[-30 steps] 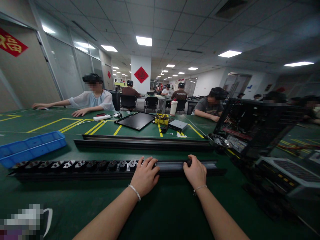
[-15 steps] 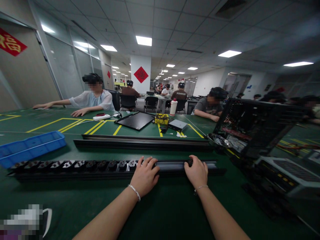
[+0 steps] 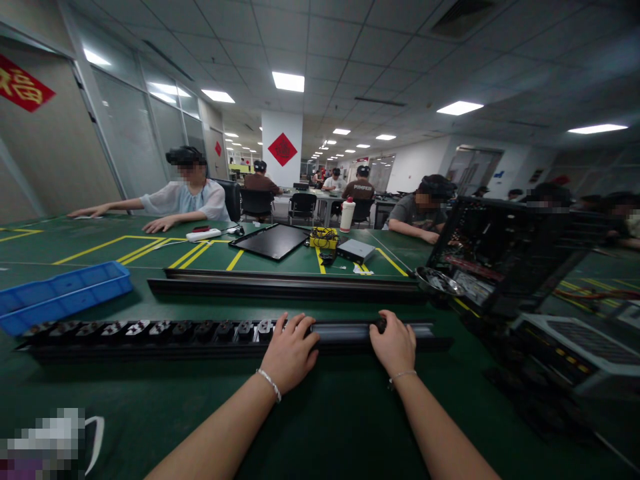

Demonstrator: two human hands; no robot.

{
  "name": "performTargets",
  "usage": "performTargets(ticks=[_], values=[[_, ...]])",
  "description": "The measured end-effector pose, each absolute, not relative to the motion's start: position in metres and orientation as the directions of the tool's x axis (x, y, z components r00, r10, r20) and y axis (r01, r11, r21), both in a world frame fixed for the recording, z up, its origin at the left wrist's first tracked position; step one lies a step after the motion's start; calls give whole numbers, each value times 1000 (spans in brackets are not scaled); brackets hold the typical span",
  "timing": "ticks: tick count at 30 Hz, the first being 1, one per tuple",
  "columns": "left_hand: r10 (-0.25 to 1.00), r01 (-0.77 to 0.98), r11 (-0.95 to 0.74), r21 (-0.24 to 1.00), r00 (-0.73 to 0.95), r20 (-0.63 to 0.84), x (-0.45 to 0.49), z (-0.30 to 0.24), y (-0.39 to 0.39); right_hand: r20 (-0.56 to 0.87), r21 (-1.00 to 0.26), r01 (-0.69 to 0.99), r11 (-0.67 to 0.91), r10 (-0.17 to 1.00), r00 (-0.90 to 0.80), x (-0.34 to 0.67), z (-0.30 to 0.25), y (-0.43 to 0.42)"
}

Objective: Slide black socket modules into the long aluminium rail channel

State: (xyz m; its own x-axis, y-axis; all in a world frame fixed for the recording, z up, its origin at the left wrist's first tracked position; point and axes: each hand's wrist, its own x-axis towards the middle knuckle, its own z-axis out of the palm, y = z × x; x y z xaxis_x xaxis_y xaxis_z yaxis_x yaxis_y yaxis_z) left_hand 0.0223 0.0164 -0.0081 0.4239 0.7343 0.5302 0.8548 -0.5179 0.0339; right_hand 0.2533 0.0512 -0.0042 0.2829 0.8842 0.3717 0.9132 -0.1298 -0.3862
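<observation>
In front of me lies a long black channel rail (image 3: 345,333), left to right on the green table. Its left part holds a row of small black blocks (image 3: 161,329) that look like socket modules, some with pale, shiny tops. My left hand (image 3: 291,350) rests palm down over the right end of this row, its fingers curled over a block that is mostly hidden. My right hand (image 3: 395,343) is farther right on the rail, closed around a small black part (image 3: 381,325); only a bit of it shows at the fingertips. Between my hands the channel's inside shows bare.
Behind the rail lies another long black rail (image 3: 280,288). A blue bin (image 3: 65,293) stands left. A metal bowl (image 3: 440,281), an open computer case (image 3: 515,247) and a power supply unit (image 3: 575,350) stand right. Co-workers sit across the table, one at left (image 3: 185,200).
</observation>
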Motion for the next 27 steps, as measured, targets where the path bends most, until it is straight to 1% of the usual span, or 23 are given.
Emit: performTargets(ticks=[5, 18, 27], values=[[734, 856, -516, 33, 422, 533, 22, -8, 16, 386, -390, 912, -131, 875, 291, 253, -4, 52], [722, 854, -519, 19, 426, 545, 22, -8, 16, 351, -415, 899, -140, 887, 300, 254, -3, 52], [713, 852, -523, 20, 424, 559, 22, -7, 15, 350, -428, 893, -140, 885, 306, 253, -2, 51]])
